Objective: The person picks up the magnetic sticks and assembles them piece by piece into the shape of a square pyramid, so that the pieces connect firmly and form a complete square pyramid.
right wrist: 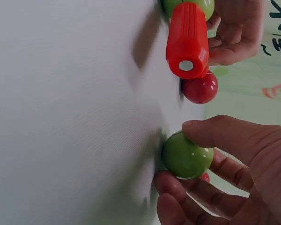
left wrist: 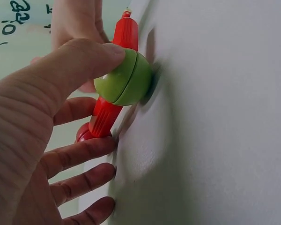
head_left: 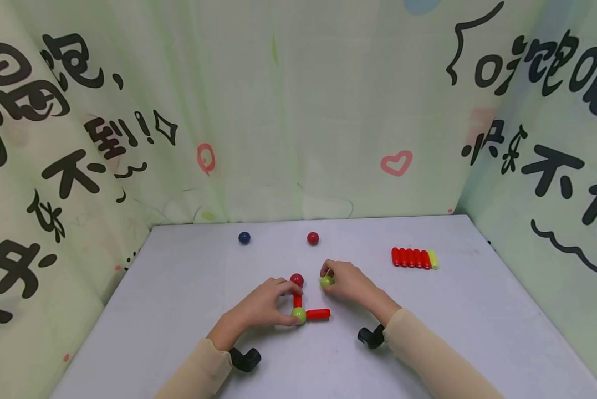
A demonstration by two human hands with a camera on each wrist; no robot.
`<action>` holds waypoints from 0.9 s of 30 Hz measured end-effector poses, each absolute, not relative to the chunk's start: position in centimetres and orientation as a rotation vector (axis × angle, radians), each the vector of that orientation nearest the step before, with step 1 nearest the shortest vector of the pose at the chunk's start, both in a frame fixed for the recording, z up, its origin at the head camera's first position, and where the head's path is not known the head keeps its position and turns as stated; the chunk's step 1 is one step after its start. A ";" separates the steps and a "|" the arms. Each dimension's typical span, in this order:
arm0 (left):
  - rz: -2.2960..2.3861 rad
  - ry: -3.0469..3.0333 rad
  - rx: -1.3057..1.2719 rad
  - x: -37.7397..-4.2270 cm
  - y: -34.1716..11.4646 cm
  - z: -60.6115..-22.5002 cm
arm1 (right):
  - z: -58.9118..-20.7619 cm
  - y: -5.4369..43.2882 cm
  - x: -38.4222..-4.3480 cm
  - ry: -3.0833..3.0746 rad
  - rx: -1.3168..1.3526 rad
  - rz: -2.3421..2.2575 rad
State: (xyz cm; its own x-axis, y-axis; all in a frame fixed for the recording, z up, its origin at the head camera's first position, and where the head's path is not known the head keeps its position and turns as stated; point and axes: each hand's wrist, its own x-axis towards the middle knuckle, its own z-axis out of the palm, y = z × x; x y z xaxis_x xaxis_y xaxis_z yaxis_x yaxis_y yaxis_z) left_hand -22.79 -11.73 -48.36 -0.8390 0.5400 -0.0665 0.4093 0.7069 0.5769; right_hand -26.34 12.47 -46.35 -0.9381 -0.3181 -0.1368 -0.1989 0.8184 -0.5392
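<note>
An L-shaped build lies on the white table: a green ball (head_left: 299,315) at the corner, one red rod (head_left: 319,315) pointing right, and another red rod (head_left: 297,301) leading away to a red ball (head_left: 296,280). My left hand (head_left: 264,303) holds this build, its thumb on the corner ball (left wrist: 126,77) and its index finger by the far rod (left wrist: 105,117); the other fingers are spread. Just to the right, my right hand (head_left: 352,282) pinches a second green ball (right wrist: 187,157) between thumb and fingers, close to the tabletop. The right-pointing rod's free end (right wrist: 186,65) shows a pale metal tip.
Farther back on the table (head_left: 198,266) sit a dark blue ball (head_left: 244,238) and a loose red ball (head_left: 312,238). A row of several red rods (head_left: 411,257) with one yellow-green rod (head_left: 433,259) lies at the back right. Printed curtains (head_left: 298,111) surround the table's back and sides.
</note>
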 end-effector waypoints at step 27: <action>0.814 2.666 0.745 -23.0 -11.3 -48.1 | -46.5 14.8 -21.0 2.672 -0.550 -0.799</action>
